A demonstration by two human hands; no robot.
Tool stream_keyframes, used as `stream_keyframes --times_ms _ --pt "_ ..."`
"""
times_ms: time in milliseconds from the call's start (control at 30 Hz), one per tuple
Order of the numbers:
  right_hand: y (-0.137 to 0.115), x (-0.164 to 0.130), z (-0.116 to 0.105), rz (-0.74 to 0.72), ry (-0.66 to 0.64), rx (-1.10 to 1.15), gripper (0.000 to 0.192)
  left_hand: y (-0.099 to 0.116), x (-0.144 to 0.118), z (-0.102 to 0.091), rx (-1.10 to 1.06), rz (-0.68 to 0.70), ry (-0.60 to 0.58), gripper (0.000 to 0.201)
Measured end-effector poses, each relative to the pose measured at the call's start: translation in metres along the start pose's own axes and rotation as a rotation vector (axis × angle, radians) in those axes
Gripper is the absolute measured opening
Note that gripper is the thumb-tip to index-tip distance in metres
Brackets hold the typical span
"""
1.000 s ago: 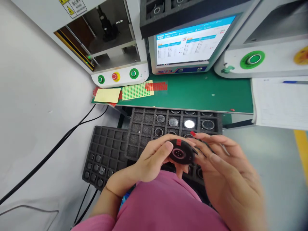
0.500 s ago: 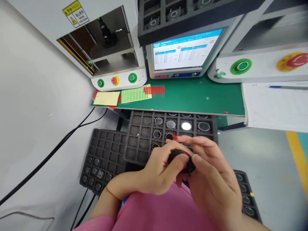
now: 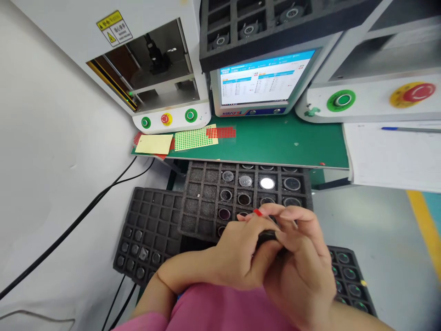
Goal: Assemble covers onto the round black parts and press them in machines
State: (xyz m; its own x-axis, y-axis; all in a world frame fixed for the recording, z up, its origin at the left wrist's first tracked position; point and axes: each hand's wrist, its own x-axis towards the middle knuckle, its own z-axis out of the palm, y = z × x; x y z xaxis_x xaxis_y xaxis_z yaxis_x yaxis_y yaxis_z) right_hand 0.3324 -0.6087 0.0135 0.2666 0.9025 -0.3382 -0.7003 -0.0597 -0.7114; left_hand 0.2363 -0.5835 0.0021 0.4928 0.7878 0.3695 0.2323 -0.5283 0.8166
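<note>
Pinching a black disc (image 3: 267, 237), left hand (image 3: 241, 255) and right hand (image 3: 299, 271) fingers enclose it.

On the monitor (image 3: 263, 85) in front of you, the red lettering on the lower left of its bezel reads roughly "HIRAYS"; the same word stands in the blue header of its screen, whose table rows are too small to read. The yellow warning label (image 3: 114, 28) on the white machine (image 3: 151, 69) at your left bears a triangle sign and characters too small to make out.

Factory test station (foam part trays (image 3: 206, 202))
</note>
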Motion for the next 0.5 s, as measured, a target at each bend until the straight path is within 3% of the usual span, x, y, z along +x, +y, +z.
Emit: stream_keyframes --times_ms 133,300,400,500 --pt "0.005 -0.001 0.001 -0.030 0.019 0.002 0.011 0.000 -0.004 0.001 0.094 0.031 0.007 0.010" --pt "0.002 -0.006 -0.004 -0.065 -0.018 -0.032 0.014 0.002 -0.006 0.003 -0.060 -0.012 -0.023 0.005" --pt "-0.006 -0.006 -0.007 -0.029 -0.035 -0.053 0.012 0.003 -0.004 0.006 -0.349 -0.123 -0.022 0.013" --pt "-0.013 -0.002 -0.011 0.011 -0.101 -0.038 0.013 0.003 -0.002 0.011 -0.806 -0.329 0.014 0.028"
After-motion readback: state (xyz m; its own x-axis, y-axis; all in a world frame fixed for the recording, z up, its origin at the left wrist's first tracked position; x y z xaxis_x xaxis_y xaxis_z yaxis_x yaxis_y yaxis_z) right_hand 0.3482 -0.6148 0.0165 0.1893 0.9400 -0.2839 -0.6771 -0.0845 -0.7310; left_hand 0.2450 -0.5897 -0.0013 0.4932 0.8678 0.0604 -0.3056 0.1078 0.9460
